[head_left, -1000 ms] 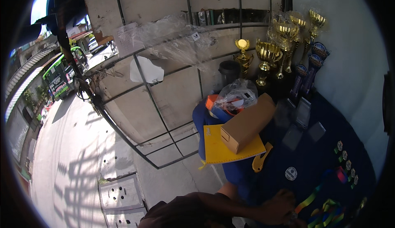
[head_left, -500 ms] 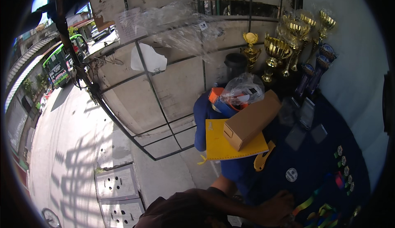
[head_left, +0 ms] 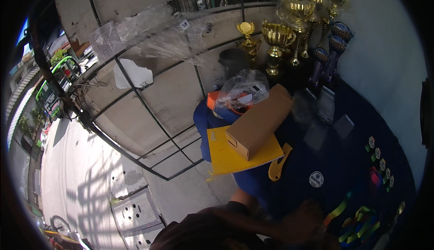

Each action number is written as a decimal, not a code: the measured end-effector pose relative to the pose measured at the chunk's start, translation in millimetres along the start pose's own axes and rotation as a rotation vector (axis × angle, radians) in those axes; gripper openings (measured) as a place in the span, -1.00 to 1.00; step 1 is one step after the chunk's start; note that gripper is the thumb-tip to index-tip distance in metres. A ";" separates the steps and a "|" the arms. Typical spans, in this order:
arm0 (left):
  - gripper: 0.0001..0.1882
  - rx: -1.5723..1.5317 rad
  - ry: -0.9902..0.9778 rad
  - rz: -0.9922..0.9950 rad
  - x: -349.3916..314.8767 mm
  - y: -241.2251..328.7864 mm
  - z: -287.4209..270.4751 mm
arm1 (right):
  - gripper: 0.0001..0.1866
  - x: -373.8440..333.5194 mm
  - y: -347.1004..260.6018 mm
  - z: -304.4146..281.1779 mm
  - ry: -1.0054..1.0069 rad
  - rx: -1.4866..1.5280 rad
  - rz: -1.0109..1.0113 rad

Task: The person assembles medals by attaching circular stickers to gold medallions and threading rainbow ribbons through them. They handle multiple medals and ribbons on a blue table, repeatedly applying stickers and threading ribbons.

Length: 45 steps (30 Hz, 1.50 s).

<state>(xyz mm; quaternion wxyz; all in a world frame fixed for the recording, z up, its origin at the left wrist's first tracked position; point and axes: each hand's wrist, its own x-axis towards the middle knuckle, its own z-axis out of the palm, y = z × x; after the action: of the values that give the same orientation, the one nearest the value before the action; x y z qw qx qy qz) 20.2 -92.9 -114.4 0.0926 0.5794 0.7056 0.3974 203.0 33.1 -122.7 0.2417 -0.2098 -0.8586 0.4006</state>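
Observation:
My left forearm reaches in from the lower edge. My left hand (head_left: 307,218), dark in shadow, sits low over the blue-covered table with its fingers curled closed; what they hold, if anything, is hidden. Beside its fingers runs a multicoloured ribbon (head_left: 339,208), orange at the near end and green farther along. Farther right lies a loose heap of green, yellow and blue ribbons (head_left: 364,223). Just beyond the hand is a round white medal-like disc (head_left: 316,179). My right hand does not show.
A yellow notebook (head_left: 221,154) bears a brown cardboard box (head_left: 260,121), with a yellow cutter (head_left: 276,168) beside it. Gold trophies (head_left: 275,37) stand at the back. Several small medallions (head_left: 382,164) line the right side. Clear plastic cases (head_left: 326,105) lie mid-table. A metal-framed gate (head_left: 135,92) stands left.
The view has turned, shifting the table and trophies toward the left and up in the picture. My left hand stays low beside the ribbon, its fingers still curled.

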 end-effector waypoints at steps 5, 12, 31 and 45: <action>-0.83 0.021 0.095 0.060 -0.6 3.3 -18.5 | -0.94 6.0 -39.0 3.3 0.065 0.029 0.094; -0.87 0.048 -0.050 0.064 4.0 -1.2 -26.3 | -0.80 8.6 -42.7 2.5 0.061 0.026 0.069; -0.84 0.157 -0.196 -0.046 13.0 8.0 -37.2 | -0.68 20.6 -38.3 -1.4 -0.013 0.066 -0.043; -0.81 0.167 -0.179 -0.035 16.4 11.1 -34.8 | -0.67 17.3 -34.6 -1.1 0.030 0.079 -0.001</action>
<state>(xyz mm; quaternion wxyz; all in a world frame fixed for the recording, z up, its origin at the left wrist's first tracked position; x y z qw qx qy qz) 2.8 -94.0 -78.3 0.1134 0.6057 0.7353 0.2823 184.1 22.9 -90.4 0.2629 -0.2054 -0.8385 0.4309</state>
